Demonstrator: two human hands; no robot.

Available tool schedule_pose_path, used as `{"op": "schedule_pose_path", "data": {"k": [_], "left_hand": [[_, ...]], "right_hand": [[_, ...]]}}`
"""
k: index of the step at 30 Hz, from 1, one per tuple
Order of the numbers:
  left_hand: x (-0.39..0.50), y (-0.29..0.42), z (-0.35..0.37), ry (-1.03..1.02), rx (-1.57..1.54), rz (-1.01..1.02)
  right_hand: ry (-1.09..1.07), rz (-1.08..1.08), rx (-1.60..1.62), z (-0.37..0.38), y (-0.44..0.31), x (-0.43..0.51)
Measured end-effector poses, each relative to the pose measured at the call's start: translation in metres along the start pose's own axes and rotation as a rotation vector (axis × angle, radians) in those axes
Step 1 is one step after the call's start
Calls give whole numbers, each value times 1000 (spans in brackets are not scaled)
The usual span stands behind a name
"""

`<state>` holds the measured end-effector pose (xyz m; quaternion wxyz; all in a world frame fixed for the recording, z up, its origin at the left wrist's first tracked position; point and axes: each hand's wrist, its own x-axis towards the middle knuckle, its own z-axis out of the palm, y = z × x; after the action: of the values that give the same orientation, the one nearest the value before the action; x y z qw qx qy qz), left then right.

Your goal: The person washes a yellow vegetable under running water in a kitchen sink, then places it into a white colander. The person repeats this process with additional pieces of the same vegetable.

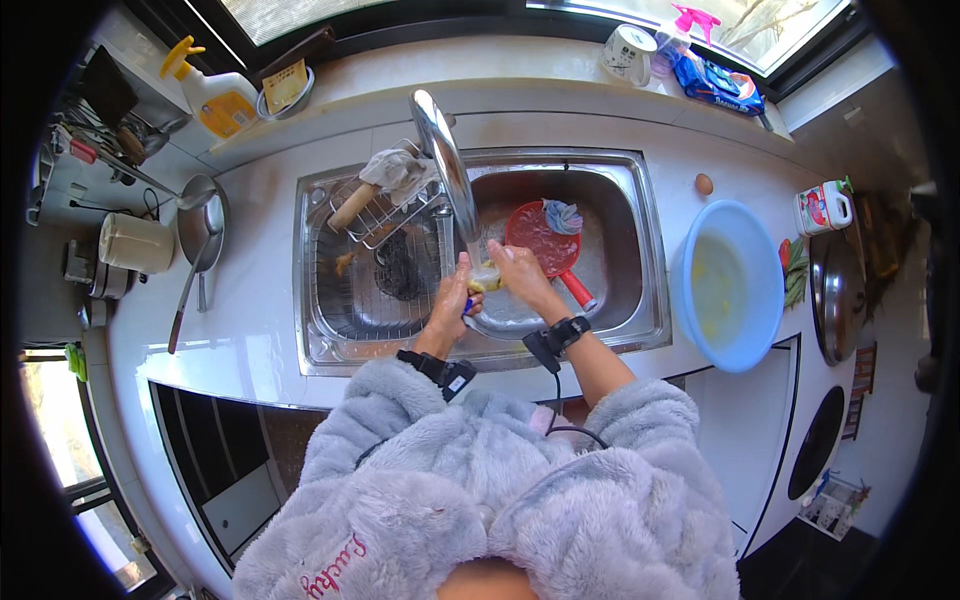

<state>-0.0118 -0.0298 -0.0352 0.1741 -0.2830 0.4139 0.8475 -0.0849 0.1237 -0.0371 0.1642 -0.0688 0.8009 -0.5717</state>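
Over the right basin of a stainless steel sink [656, 300], water runs from the chrome faucet [448, 161] onto a yellowish piece of food [486, 279], its kind unclear. My left hand [450, 301] grips it from the left, with a small blue-handled tool [468, 306] partly hidden in the fingers. My right hand [523, 276] has its fingers on the food's right side. Just beyond sits a red plastic dipper [536, 232] full of water, with a wet cloth [562, 217] on its rim.
A wire rack [405, 225] with a rolling pin [355, 206] and a rag [397, 171] stands over the left basin. To the right are a light blue basin [679, 285] of water and an egg [703, 184]. A wok [196, 255] with a ladle lies on the left counter.
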Motion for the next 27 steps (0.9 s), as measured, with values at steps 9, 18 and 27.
{"op": "schedule_pose_path", "data": {"k": [9, 18, 27], "left_hand": [[0, 17, -21, 48, 557, 309], [8, 6, -24, 118, 780, 481], [7, -4, -4, 163, 344, 259]], "right_hand": [[-272, -7, -226, -41, -12, -8], [50, -173, -392, -25, -6, -12], [95, 211, 41, 7, -21, -22]]}}
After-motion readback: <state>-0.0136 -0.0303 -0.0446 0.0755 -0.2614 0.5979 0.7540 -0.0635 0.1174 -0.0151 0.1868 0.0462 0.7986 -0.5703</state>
